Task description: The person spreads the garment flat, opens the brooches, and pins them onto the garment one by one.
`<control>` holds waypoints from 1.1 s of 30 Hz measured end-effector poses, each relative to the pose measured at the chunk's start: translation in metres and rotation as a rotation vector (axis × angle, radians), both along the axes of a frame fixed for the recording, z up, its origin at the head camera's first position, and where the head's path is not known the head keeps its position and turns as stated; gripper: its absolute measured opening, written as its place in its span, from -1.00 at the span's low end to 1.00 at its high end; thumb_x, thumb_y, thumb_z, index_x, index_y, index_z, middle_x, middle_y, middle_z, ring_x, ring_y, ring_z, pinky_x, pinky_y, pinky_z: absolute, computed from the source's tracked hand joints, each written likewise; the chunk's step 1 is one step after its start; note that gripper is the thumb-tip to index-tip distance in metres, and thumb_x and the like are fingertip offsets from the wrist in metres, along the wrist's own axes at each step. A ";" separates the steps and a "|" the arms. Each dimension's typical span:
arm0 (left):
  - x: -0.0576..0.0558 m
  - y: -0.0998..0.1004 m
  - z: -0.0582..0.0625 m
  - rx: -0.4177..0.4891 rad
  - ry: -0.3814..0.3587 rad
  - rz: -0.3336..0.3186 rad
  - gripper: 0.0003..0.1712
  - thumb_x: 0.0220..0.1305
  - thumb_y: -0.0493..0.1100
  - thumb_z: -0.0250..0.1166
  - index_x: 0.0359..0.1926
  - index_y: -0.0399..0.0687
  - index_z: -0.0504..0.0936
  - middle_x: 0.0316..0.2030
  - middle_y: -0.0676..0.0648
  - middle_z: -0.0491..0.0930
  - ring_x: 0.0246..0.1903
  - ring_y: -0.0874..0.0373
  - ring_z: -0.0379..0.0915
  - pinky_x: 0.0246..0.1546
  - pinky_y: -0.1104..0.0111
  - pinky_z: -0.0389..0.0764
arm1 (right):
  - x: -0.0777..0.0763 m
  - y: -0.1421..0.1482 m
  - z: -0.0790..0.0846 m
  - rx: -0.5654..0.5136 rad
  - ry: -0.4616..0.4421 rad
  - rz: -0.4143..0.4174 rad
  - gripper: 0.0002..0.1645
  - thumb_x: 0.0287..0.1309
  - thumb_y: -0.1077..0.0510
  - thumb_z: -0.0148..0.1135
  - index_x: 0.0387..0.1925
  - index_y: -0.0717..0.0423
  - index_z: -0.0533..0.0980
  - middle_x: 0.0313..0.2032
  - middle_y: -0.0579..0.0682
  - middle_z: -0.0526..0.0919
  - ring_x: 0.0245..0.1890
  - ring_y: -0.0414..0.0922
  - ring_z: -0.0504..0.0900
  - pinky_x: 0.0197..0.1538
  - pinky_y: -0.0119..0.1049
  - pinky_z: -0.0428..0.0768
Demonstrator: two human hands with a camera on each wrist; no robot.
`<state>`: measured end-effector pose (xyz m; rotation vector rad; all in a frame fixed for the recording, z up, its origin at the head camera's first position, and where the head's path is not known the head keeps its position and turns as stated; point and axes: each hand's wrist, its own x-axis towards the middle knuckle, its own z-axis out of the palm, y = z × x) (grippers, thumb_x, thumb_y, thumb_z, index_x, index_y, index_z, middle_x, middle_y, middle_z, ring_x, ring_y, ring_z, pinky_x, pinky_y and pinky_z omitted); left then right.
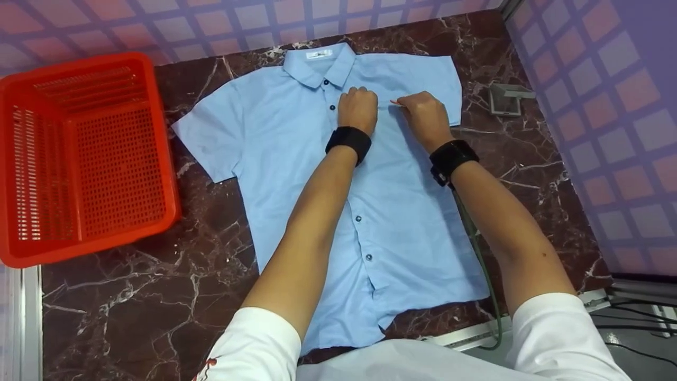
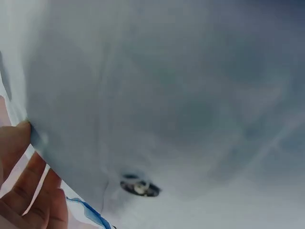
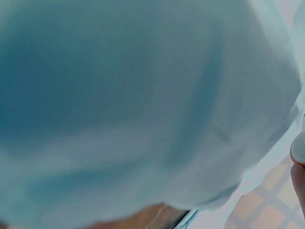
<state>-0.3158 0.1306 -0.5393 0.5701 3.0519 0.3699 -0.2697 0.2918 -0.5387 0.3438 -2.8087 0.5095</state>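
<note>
A light blue short-sleeved shirt lies face up, its collar at the far side and dark buttons down the front. My left hand is at the chest beside the button placket. In the left wrist view its thumb and fingers pinch the edge of the cloth, near a button. To its right, above the chest, my right hand pinches a small orange-tipped thing. At the right wrist view's edge, a pale rounded thing with an orange rim shows by a finger; its kind is unclear.
A red plastic basket stands at the left on the dark marble tabletop. A small metal-and-glass fixture sits right of the sleeve. Checked panels border the back and right. A green cable hangs from the right wrist.
</note>
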 end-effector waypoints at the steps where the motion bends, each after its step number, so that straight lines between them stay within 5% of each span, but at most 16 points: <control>1: 0.000 0.000 0.001 -0.001 -0.002 -0.009 -0.63 0.53 -0.25 0.01 -0.11 -0.06 0.79 -0.20 -0.09 0.69 -0.08 -0.03 0.57 -0.04 0.14 0.54 | 0.000 -0.002 0.000 -0.007 0.003 0.003 -0.75 0.40 0.18 0.21 -0.08 0.19 0.73 -0.16 0.16 0.76 -0.12 0.13 0.69 0.01 -0.02 0.62; 18: -0.002 -0.009 0.006 0.045 0.071 -0.023 -0.68 0.49 -0.16 0.11 -0.18 -0.01 0.83 -0.26 -0.08 0.71 -0.15 -0.02 0.59 -0.09 0.14 0.57 | -0.010 -0.027 0.000 -0.006 0.071 0.016 -0.73 0.43 0.21 0.16 -0.17 0.28 0.73 -0.26 0.20 0.75 -0.17 0.15 0.68 -0.05 -0.01 0.63; 33: -0.001 -0.012 0.004 0.122 0.060 0.006 -0.71 0.46 -0.09 0.18 -0.15 0.01 0.84 -0.25 -0.08 0.71 -0.16 -0.03 0.59 -0.07 0.15 0.56 | -0.012 -0.032 -0.003 0.049 0.071 -0.006 -0.75 0.39 0.29 0.14 -0.19 0.30 0.73 -0.26 0.24 0.74 -0.20 0.18 0.67 -0.12 0.02 0.64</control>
